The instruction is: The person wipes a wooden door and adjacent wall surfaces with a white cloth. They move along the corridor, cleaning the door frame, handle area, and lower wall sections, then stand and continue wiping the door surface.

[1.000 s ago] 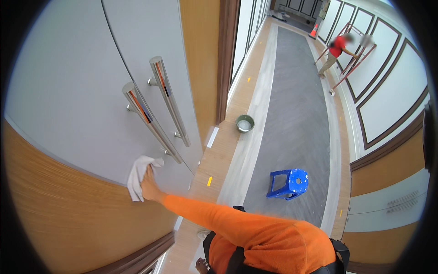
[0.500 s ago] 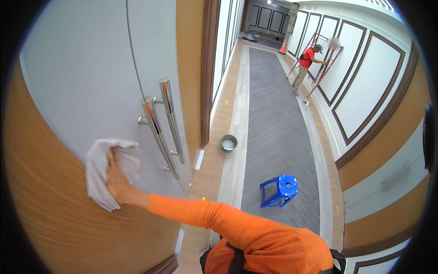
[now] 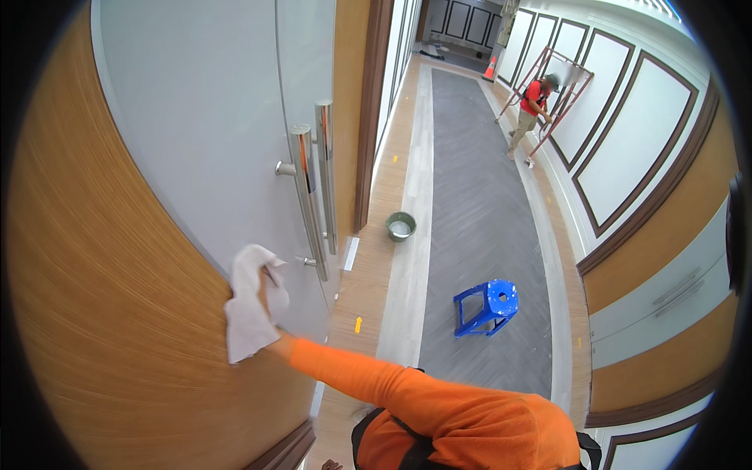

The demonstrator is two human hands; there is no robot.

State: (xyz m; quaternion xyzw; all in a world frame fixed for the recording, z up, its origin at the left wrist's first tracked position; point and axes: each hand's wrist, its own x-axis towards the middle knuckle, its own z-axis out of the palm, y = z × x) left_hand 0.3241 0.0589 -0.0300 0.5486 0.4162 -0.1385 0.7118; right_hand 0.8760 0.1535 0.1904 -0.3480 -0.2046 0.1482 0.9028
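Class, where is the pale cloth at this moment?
In the head view, the pale cloth is left of centre, at the right hand, where the grey panel meets the wood-grain panel, left of the lower long metal handles.

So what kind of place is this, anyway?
Probably an indoor corridor, maybe with work going on: there's a long grey herringbone-patterned floor, a white wall with dark-brown rectangular trim, and a reddish metal scaffold frame standing beside that wall.
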